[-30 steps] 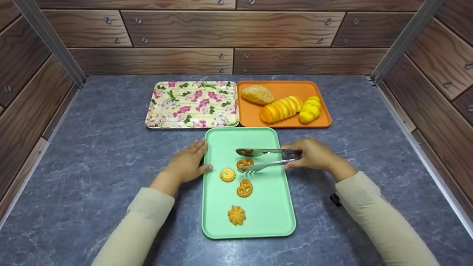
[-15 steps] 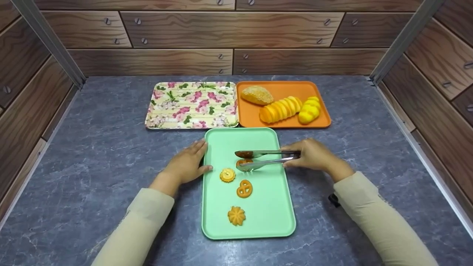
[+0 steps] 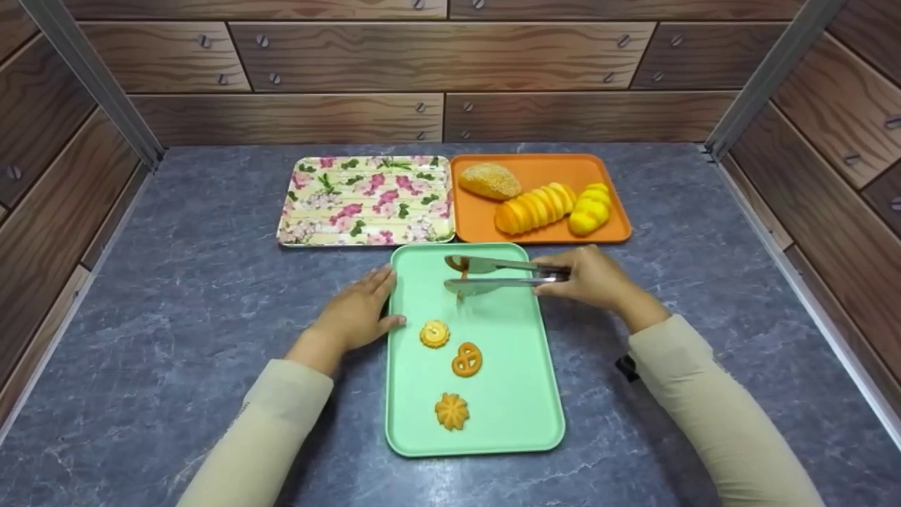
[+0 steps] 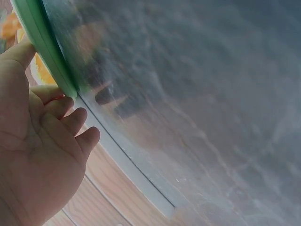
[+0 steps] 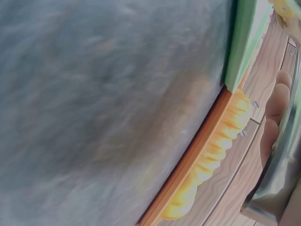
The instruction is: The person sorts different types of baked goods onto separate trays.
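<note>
In the head view my right hand [image 3: 588,277] grips metal tongs [image 3: 503,282], which reach left over the upper part of the green tray [image 3: 507,415]. Between the tong tips is a pretzel [image 3: 462,276], seen nearly edge-on and partly hidden by the blades. My left hand [image 3: 354,313] rests along the tray's left rim, fingers extended and thumb over the edge. A round cookie [image 3: 434,334], another pretzel [image 3: 467,360] and a flower-shaped cookie [image 3: 451,411] lie on the tray below the tongs. In the right wrist view the curved tongs [image 5: 282,174] pass close by the fingers.
Behind the green tray stand a floral tray [image 3: 366,201] and, to its right, an orange tray [image 3: 549,169]. The orange one bears a seeded roll [image 3: 490,181], a sliced loaf [image 3: 535,209] and a yellow braided bread [image 3: 590,210]. Wood-patterned walls [image 3: 443,56] enclose the grey table.
The tongs have closed on the upper pretzel and lifted it from its place, moving toward the tray's far end. My left hand has stayed at the rim.
</note>
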